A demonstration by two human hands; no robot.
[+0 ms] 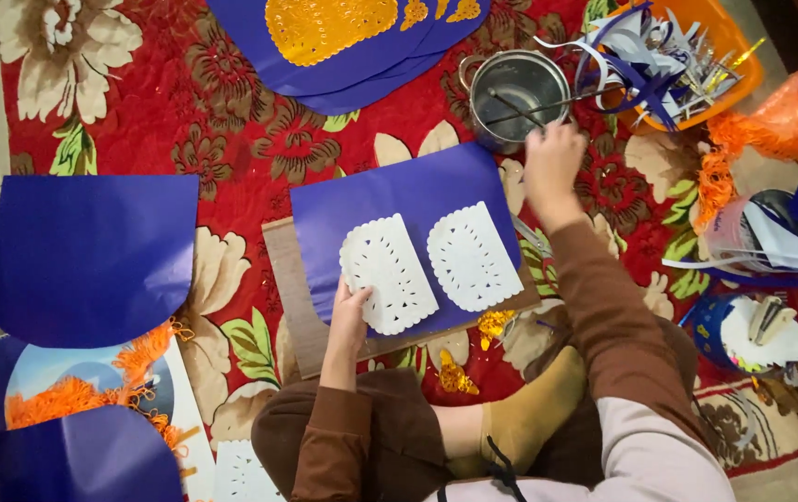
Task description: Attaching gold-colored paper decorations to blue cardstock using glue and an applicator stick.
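A blue paper sheet point(389, 200) lies on a wooden board point(292, 297) in front of me. Two white lace-cut paper pieces rest on it: the left piece point(388, 271) and the right piece point(473, 256). My left hand point(349, 319) presses on the lower edge of the left white piece. My right hand point(552, 167) reaches forward to a small steel pot point(518, 88) and grips a thin stick point(529, 110) that leans inside it.
A red floral cloth point(231, 121) covers the floor. Blue sheets lie at left point(92, 256) and at the top with a gold cut-out point(329, 28). An orange tub point(687, 56) of paper strips stands top right. Orange fringe point(73, 395) and cut scraps lie around.
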